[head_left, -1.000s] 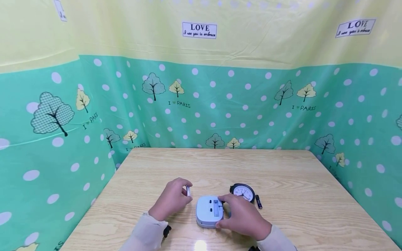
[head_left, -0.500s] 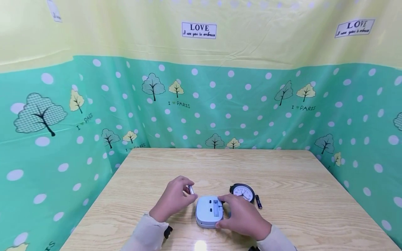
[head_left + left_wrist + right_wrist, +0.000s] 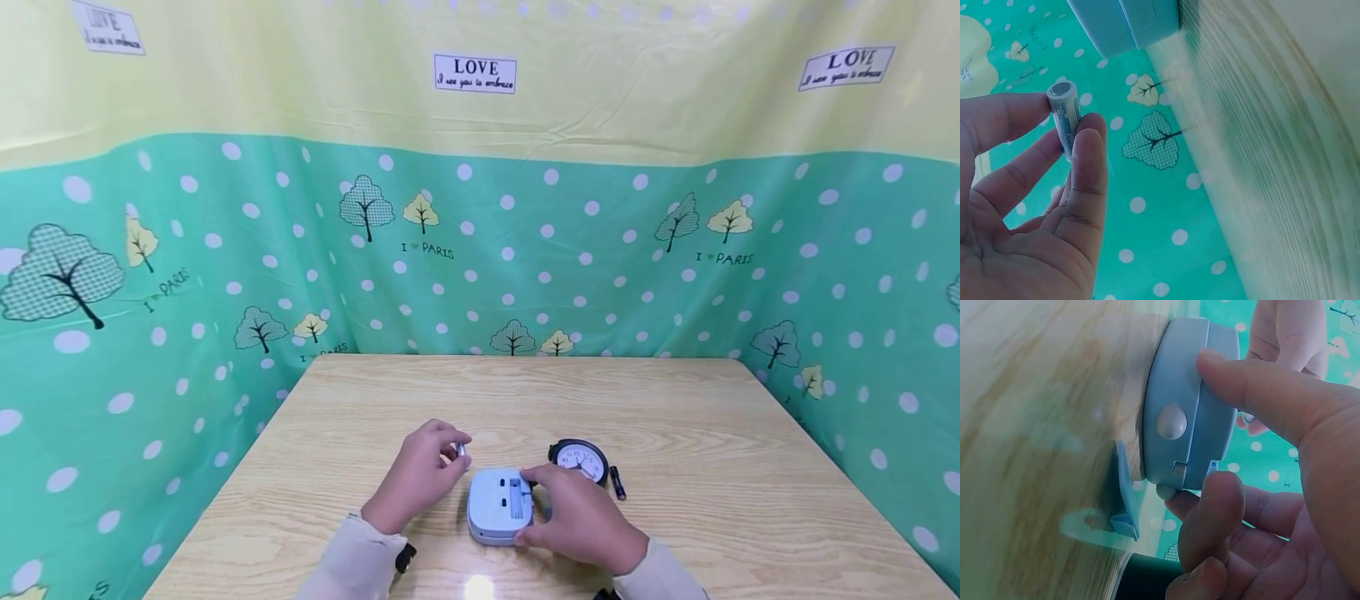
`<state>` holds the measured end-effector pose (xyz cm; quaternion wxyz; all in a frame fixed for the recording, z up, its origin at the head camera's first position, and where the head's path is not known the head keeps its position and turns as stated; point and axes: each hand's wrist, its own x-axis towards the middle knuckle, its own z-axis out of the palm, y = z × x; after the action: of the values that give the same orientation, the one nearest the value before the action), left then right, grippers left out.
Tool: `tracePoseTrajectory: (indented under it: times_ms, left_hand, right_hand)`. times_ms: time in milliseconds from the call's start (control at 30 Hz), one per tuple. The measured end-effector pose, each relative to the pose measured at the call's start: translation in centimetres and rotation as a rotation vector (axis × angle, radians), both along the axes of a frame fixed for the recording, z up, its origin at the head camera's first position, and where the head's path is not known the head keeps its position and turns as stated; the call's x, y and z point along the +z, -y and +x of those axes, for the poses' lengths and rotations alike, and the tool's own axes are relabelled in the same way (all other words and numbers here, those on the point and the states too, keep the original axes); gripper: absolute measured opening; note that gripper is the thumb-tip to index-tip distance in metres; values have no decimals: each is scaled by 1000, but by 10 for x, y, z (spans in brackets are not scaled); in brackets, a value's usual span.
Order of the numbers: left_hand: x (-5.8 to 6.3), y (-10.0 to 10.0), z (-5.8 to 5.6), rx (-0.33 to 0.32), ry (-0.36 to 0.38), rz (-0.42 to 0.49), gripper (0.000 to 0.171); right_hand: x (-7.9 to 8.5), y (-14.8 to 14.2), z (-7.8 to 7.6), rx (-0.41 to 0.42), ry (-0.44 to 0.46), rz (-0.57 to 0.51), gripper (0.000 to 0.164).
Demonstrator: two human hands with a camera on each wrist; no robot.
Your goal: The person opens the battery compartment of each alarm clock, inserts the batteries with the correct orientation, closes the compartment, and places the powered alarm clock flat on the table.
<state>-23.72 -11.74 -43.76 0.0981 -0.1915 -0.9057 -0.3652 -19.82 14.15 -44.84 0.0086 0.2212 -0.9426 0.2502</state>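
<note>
My left hand (image 3: 420, 468) pinches a small cylindrical battery (image 3: 1066, 119) between thumb and fingertips, raised to the left of a light blue alarm clock (image 3: 489, 504). In the left wrist view one flat end of the battery points up. The clock lies back side up on the table, its long battery slot (image 3: 517, 498) uncovered and two dark knobs beside the slot. My right hand (image 3: 585, 518) grips the clock's right side with thumb and fingers. A thin light blue cover (image 3: 1125, 494) rests on the table close to the clock in the right wrist view.
A round black alarm clock (image 3: 582, 460) with a white dial lies behind my right hand, partly hidden by it. To its right lies a dark battery-shaped cylinder (image 3: 617, 483). A patterned green and yellow curtain (image 3: 525, 275) surrounds the wooden table (image 3: 420, 387).
My left hand has moved slightly right, toward the blue clock, and the battery has turned in its fingertips. The right hand and the clock stay in place.
</note>
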Motion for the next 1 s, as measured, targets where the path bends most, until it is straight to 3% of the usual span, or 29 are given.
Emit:
tracePoseTrajectory:
  times_ms: [567, 1000]
  left_hand:
    - [2, -14, 8, -30, 36, 27, 26]
    - [3, -22, 9, -69, 7, 21, 26]
  right_hand:
    - [-1, -2, 0, 11, 0, 1, 85]
    - [-4, -3, -3, 12, 5, -4, 84]
